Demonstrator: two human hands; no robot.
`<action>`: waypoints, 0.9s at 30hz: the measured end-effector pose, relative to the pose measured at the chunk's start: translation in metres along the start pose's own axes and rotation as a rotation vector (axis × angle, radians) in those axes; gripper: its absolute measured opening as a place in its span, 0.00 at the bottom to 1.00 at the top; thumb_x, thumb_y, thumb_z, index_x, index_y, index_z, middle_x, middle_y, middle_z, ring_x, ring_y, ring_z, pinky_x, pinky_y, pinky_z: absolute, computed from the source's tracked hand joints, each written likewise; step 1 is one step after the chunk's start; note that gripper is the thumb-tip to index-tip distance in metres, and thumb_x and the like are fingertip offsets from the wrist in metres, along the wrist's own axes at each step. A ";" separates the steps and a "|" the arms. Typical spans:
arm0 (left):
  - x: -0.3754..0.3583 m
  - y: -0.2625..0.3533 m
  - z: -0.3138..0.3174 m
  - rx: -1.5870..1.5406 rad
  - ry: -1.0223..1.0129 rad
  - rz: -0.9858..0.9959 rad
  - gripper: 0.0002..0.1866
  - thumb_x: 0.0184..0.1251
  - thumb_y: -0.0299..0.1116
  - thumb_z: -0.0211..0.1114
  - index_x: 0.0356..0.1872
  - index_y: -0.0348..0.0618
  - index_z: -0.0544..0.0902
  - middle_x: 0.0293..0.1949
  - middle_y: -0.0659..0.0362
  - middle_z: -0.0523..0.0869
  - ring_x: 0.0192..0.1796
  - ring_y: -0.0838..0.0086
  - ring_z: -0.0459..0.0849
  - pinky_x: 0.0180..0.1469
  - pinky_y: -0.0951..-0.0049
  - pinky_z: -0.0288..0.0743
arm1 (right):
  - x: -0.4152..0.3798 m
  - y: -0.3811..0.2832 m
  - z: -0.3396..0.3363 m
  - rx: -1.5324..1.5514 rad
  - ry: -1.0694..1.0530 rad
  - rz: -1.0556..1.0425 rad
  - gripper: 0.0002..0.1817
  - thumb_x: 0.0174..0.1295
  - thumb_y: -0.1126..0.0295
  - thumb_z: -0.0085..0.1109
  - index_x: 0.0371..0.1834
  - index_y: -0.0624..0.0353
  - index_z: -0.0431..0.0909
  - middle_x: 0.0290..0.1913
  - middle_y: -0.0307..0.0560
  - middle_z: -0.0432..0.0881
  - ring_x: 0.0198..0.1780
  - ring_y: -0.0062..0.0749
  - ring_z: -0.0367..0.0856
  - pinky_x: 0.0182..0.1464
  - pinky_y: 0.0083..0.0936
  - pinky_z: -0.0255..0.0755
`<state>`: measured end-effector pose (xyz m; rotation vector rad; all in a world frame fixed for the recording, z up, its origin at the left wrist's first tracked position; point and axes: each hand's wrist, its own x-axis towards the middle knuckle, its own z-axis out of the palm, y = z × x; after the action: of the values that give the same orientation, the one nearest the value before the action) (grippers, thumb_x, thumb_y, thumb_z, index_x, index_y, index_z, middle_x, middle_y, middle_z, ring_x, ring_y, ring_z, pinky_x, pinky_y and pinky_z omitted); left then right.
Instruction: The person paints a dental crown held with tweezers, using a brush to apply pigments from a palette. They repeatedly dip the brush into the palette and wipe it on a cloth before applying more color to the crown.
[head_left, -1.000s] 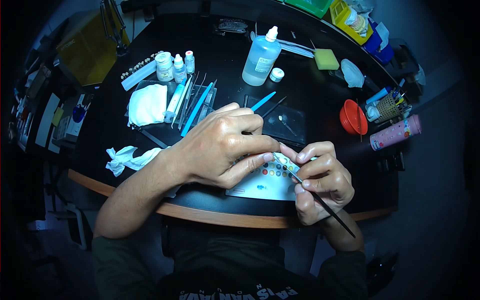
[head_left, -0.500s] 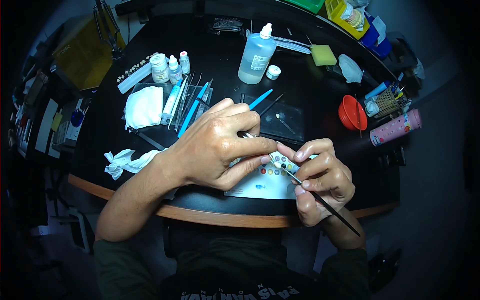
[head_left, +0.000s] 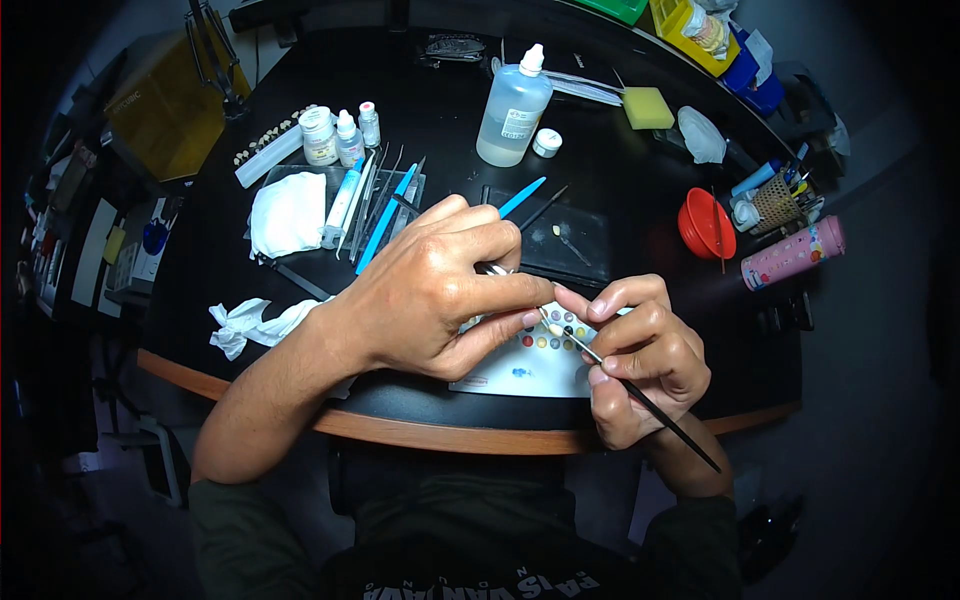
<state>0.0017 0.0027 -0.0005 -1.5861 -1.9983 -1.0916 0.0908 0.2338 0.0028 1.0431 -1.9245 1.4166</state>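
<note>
My left hand (head_left: 445, 285) is closed around a slim metal instrument (head_left: 492, 268), mostly hidden by my fingers. At its tip, just past my left thumb, sits a small ivory tooth crown (head_left: 555, 329). My right hand (head_left: 650, 365) pinches a thin brush (head_left: 655, 412) with a dark handle that slants down to the right. The brush tip comes right up to the crown, and my right fingertips meet my left index fingertip. Below both hands lies a white card (head_left: 535, 378) with rows of coloured dots, partly covered by them.
A large clear bottle (head_left: 513, 115) stands behind my hands, a small white jar (head_left: 547, 143) beside it. Blue-handled tools (head_left: 386, 222) and a folded white cloth (head_left: 288, 217) lie left. On the right are a red bowl (head_left: 706, 224), a pink tumbler (head_left: 793, 254) and a yellow sponge (head_left: 648, 109).
Hardly anything differs. Both hands keep their hold at the crown, and the brush stays at almost the same slant; the view shifts very slightly.
</note>
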 end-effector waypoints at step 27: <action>0.001 0.003 -0.001 -0.409 -0.098 -0.158 0.12 0.79 0.31 0.63 0.48 0.34 0.91 0.27 0.55 0.85 0.27 0.71 0.82 0.30 0.68 0.72 | 0.002 -0.004 0.001 -0.077 0.046 -0.074 0.13 0.58 0.89 0.65 0.41 0.64 0.76 0.39 0.56 0.85 0.52 0.44 0.84 0.52 0.46 0.94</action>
<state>0.0042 0.0032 0.0020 -1.7231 -2.0902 -1.5958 0.0927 0.2319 0.0062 1.0261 -1.8731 1.3046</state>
